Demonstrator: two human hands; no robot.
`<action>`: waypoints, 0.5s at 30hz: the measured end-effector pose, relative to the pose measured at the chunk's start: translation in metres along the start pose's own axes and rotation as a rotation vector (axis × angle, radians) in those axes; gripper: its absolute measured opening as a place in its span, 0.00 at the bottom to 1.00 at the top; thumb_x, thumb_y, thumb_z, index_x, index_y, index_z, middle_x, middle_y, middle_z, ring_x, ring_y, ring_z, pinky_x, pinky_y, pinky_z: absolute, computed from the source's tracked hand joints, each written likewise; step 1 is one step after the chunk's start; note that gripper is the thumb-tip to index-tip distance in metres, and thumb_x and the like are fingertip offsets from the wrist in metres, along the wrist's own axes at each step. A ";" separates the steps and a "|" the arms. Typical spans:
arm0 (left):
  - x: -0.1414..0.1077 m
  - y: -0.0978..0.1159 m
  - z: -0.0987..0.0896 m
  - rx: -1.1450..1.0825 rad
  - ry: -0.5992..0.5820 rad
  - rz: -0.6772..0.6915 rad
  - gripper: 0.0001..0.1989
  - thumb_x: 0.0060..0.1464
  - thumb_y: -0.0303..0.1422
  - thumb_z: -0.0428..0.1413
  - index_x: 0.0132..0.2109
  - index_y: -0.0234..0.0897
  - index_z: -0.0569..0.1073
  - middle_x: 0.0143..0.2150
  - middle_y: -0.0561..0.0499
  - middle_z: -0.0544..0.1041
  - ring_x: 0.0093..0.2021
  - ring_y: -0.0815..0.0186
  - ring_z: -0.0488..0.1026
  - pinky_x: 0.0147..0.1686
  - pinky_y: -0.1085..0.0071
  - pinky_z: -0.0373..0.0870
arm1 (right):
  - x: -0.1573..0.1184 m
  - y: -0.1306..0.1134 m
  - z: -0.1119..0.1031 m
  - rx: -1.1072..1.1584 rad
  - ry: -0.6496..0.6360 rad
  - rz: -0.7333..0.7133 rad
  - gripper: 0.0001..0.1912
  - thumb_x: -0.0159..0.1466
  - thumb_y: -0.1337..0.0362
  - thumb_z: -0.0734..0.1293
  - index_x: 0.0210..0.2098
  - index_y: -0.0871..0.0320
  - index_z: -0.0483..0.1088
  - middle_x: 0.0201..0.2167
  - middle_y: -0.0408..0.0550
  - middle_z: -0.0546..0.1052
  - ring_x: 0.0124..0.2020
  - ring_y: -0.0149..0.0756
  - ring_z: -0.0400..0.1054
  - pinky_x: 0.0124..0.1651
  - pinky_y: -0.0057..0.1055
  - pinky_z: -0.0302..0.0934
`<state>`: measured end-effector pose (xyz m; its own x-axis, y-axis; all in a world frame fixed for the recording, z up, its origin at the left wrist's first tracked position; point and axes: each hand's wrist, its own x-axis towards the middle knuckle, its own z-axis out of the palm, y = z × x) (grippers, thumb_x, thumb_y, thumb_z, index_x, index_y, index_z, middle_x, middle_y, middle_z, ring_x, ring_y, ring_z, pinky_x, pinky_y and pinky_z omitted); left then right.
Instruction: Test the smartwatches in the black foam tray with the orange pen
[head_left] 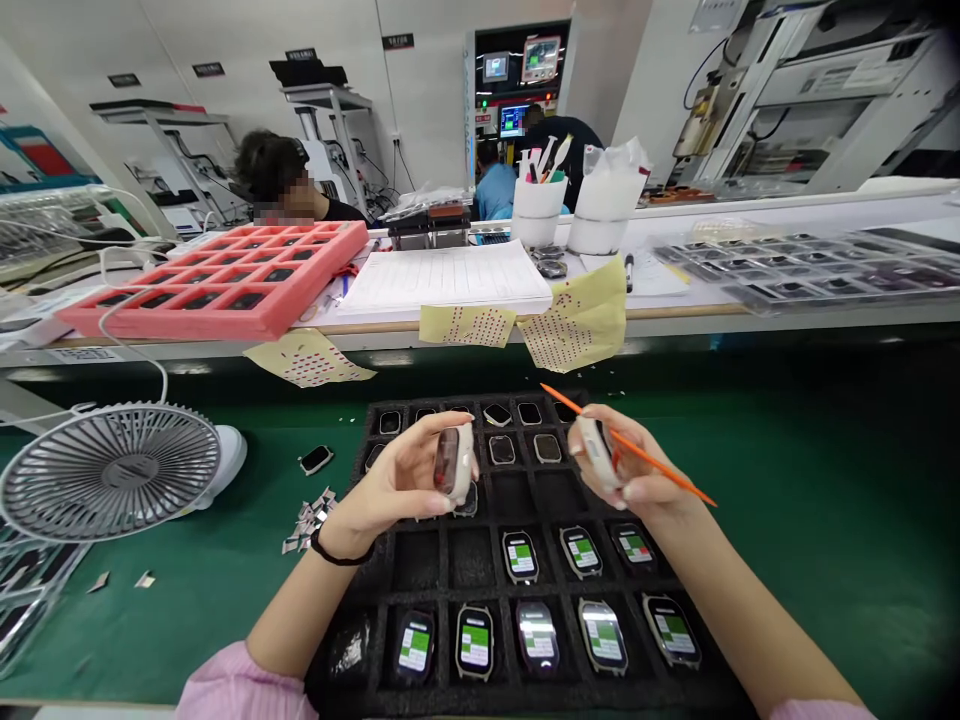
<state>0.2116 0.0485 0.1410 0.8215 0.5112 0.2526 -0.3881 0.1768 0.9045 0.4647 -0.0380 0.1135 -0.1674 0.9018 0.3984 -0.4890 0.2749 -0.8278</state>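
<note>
My left hand (409,470) grips a light-cased watch (454,464) on edge, its dark face turned left. In my right hand (637,460) are another pale watch (598,452) and a thin orange stick (660,465), which crosses the hand diagonally. Both hands are raised over a black foam tray (480,590) with square compartments. Watches with lit green and white screens, such as one watch (475,641), lie in the nearer rows. Dark-screened watches (547,447) lie in the far rows. Some middle compartments hold no watch.
A grey fan (127,472) stands at the left, near a loose watch (316,459) and small scraps (309,520). A shelf beyond carries a pink foam tray (277,318), papers (450,278), white cups (538,210) and clear trays (810,265). People sit behind it.
</note>
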 end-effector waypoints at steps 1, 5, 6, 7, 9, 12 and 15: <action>-0.003 0.001 0.000 -0.050 -0.030 0.036 0.29 0.44 0.30 0.66 0.55 0.45 0.70 0.34 0.52 0.73 0.26 0.73 0.68 0.24 0.78 0.65 | 0.000 0.000 0.001 0.045 -0.025 -0.045 0.27 0.50 0.61 0.76 0.49 0.48 0.70 0.35 0.44 0.74 0.13 0.19 0.56 0.12 0.19 0.54; -0.008 0.003 0.002 -0.155 -0.096 0.142 0.28 0.42 0.32 0.65 0.52 0.46 0.71 0.29 0.55 0.70 0.17 0.79 0.59 0.16 0.82 0.57 | 0.001 0.002 0.004 0.132 -0.101 -0.125 0.26 0.51 0.62 0.75 0.50 0.48 0.70 0.32 0.41 0.73 0.08 0.14 0.46 0.06 0.16 0.44; -0.009 0.003 0.002 -0.154 -0.088 0.157 0.27 0.42 0.32 0.65 0.52 0.46 0.71 0.29 0.56 0.69 0.17 0.79 0.57 0.15 0.82 0.56 | 0.001 0.002 0.004 0.127 -0.109 -0.130 0.27 0.51 0.62 0.74 0.50 0.47 0.70 0.32 0.41 0.73 0.08 0.13 0.46 0.06 0.16 0.44; -0.009 0.004 0.002 -0.142 -0.071 0.166 0.27 0.41 0.33 0.66 0.51 0.47 0.71 0.28 0.56 0.69 0.16 0.80 0.56 0.15 0.82 0.55 | 0.001 0.002 0.003 0.114 -0.111 -0.133 0.27 0.51 0.61 0.74 0.50 0.47 0.70 0.32 0.41 0.73 0.07 0.13 0.47 0.06 0.16 0.43; -0.010 0.004 -0.001 -0.094 -0.022 0.166 0.28 0.39 0.35 0.66 0.51 0.48 0.71 0.27 0.56 0.69 0.16 0.79 0.57 0.14 0.82 0.55 | 0.000 0.000 0.000 0.070 -0.087 -0.136 0.27 0.50 0.60 0.75 0.49 0.46 0.70 0.31 0.41 0.73 0.07 0.13 0.48 0.06 0.16 0.43; -0.010 0.007 -0.006 0.026 0.061 0.095 0.31 0.37 0.38 0.68 0.51 0.47 0.70 0.27 0.54 0.70 0.17 0.76 0.60 0.16 0.78 0.59 | -0.004 -0.005 -0.004 -0.065 0.049 -0.058 0.27 0.46 0.55 0.77 0.45 0.45 0.70 0.30 0.42 0.74 0.08 0.17 0.52 0.08 0.19 0.47; -0.008 0.008 -0.007 0.204 0.100 -0.003 0.33 0.38 0.40 0.68 0.54 0.44 0.69 0.32 0.50 0.73 0.25 0.69 0.69 0.24 0.72 0.66 | -0.005 -0.008 -0.002 -0.222 0.191 0.077 0.31 0.43 0.51 0.78 0.44 0.47 0.70 0.33 0.47 0.75 0.13 0.26 0.61 0.13 0.28 0.57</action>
<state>0.1988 0.0522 0.1440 0.7731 0.5937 0.2232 -0.2848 0.0105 0.9585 0.4714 -0.0442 0.1172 -0.0226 0.9633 0.2676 -0.2783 0.2511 -0.9271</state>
